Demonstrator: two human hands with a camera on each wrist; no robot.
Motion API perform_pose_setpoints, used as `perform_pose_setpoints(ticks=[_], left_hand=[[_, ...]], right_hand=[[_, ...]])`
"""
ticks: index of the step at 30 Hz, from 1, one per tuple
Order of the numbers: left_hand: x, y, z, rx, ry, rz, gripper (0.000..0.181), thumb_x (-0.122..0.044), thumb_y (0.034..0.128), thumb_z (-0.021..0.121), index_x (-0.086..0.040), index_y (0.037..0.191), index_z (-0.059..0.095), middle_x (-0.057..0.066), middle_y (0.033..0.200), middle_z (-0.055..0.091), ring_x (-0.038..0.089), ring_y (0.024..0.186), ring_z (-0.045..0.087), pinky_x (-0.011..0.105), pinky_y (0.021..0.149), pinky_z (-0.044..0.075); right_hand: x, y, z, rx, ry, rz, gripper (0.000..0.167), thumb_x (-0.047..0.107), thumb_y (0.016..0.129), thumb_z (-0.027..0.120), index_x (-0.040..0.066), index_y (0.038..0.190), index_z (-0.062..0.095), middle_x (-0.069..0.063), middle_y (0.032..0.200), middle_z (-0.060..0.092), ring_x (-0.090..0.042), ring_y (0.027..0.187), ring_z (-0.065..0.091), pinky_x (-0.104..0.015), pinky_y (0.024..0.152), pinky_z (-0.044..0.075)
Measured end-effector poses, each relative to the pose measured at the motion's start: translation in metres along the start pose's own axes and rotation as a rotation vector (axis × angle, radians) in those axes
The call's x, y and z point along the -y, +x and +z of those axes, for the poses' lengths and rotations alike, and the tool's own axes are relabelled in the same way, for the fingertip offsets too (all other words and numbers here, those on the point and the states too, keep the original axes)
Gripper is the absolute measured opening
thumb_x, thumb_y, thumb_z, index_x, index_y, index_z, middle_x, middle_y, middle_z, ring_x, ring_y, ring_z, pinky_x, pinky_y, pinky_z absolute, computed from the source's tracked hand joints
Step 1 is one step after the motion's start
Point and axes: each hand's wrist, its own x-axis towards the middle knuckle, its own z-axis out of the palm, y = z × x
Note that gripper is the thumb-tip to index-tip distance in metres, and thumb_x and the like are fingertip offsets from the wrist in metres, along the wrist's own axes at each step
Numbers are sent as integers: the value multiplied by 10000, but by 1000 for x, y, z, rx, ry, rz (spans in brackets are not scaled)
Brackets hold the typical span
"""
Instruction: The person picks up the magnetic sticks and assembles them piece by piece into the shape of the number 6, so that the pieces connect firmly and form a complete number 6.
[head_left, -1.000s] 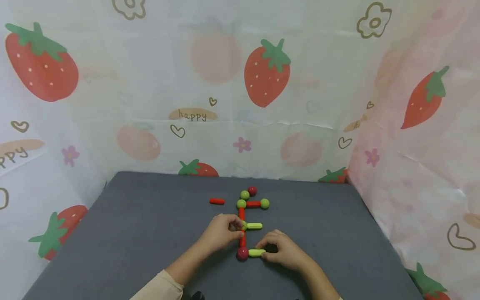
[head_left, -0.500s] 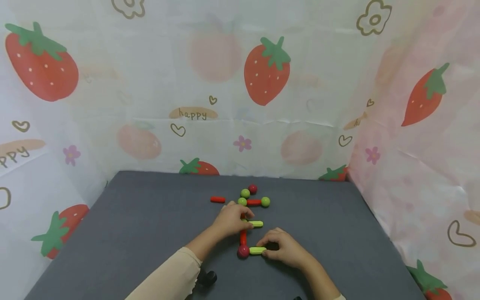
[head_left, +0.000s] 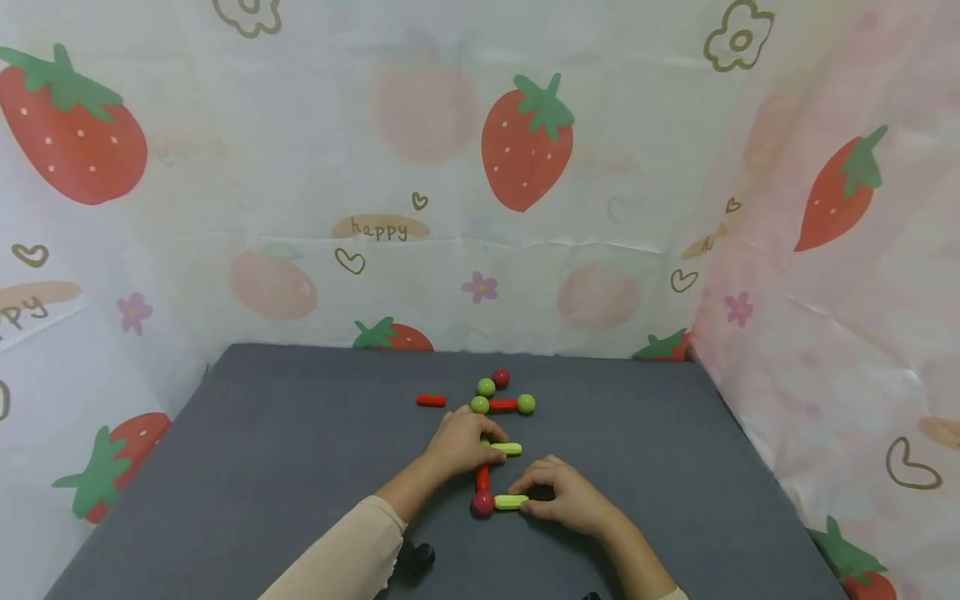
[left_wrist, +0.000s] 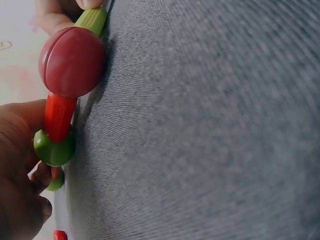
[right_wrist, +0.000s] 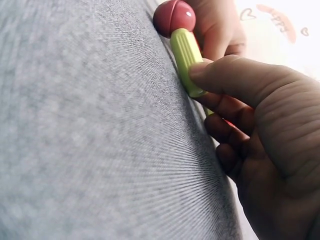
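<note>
Red and green balls joined by rods lie on the table in a branching shape. My right hand (head_left: 566,497) pinches the free end of the near yellow-green rod (right_wrist: 183,47), whose other end meets a dark red ball (head_left: 483,502). My left hand (head_left: 461,442) reaches over the middle joint, thumb and fingers pinching the far yellow-green rod (head_left: 510,448) close to its green ball (left_wrist: 54,149). Between the dark red ball and that green ball runs a red rod (left_wrist: 60,116). Beyond the left hand, a green ball (head_left: 480,405) joins a red rod (head_left: 503,405) ending in another green ball (head_left: 527,404).
A loose red rod (head_left: 431,400) lies left of the far end. Behind the shape sit a green ball (head_left: 486,387) and a dark red ball (head_left: 501,378). The grey table (head_left: 300,433) meets a strawberry-printed cloth (head_left: 420,283) at the back and sides.
My left hand has moved forward and right, from beside the middle joint onto the far yellow-green rod. The right hand keeps its pinch in the same place. The head view shifts slightly.
</note>
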Motion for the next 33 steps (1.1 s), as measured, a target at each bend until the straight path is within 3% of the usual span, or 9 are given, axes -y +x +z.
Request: perform_pose_setpoints(ticks=[12,21,29,33], left_hand=[[2,-5,-3,27,-65,-37,178,-383,834,853,-342,1004,818,-216,884,710,124,914,513,374,893,378],[6,-8,-4,13,-88,-28,170,-368,835,854,-316,993,814,-202,884,717,135,922,523,389,900,385],[13,-9,-4,17,-99,-19,186,-374,831,855,-310,1001,812,-199,898,719,118,894,500,392,888,379],[16,-9,-4,24,-93,-20,196,-375,834,854,-310,1014,811,-199,917,722,123,939,521,399,909,385]], right_hand=[[-4,2,2,18,-11,-19,188,296,916,787,303,1104,777,138,1087,720,-81,1039,541,-317,937,459],[8,5,-10,44,19,56,207,280,935,766,251,1140,767,124,1126,717,-126,1085,563,-347,953,458],[22,31,-44,-4,-72,30,231,232,948,755,180,1173,753,100,1140,694,-232,1112,577,-517,979,460],[32,54,-62,-40,-111,26,191,200,961,740,221,1151,749,61,1142,679,-310,1112,586,-577,987,448]])
